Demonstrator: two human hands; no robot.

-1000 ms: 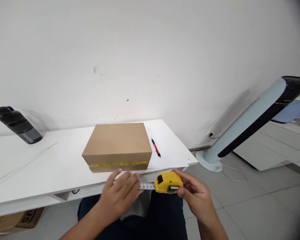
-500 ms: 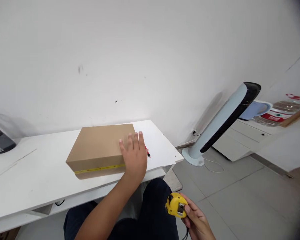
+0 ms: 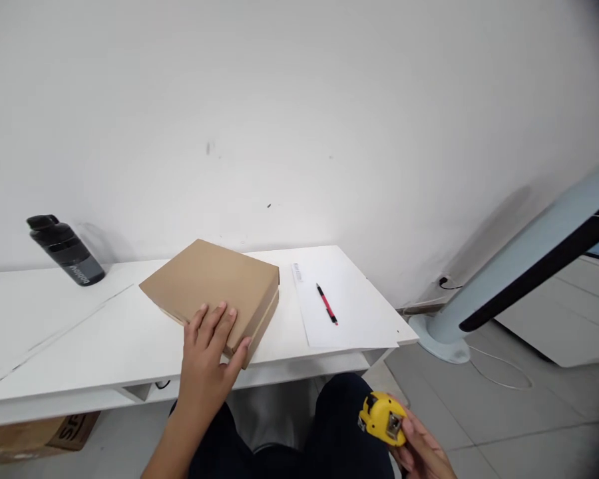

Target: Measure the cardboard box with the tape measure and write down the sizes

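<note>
A closed brown cardboard box (image 3: 214, 273) sits turned at an angle on the white table. My left hand (image 3: 207, 352) grips its near corner, with the fingers over the lid and the thumb at the right-hand edge. Low on the right, above the floor and beside my leg, my right hand (image 3: 422, 449) is closed around a yellow tape measure (image 3: 383, 418). No blade shows pulled out of it. To the right of the box lies a white sheet of paper (image 3: 347, 299), with a red and black pen (image 3: 327, 304) on it.
A dark bottle (image 3: 67, 251) stands at the table's (image 3: 44, 352) back left against the wall. Beneath the table is a larger carton (image 3: 40, 436). A tower fan (image 3: 529, 266) rises from the floor at right, with a cable (image 3: 502, 380) near its base and a white cabinet (image 3: 559, 319) behind.
The box has swung round, and the yellow strip on its side no longer shows. My left hand moved from its right end to the near corner, uncovering paper and pen. The view shifted left.
</note>
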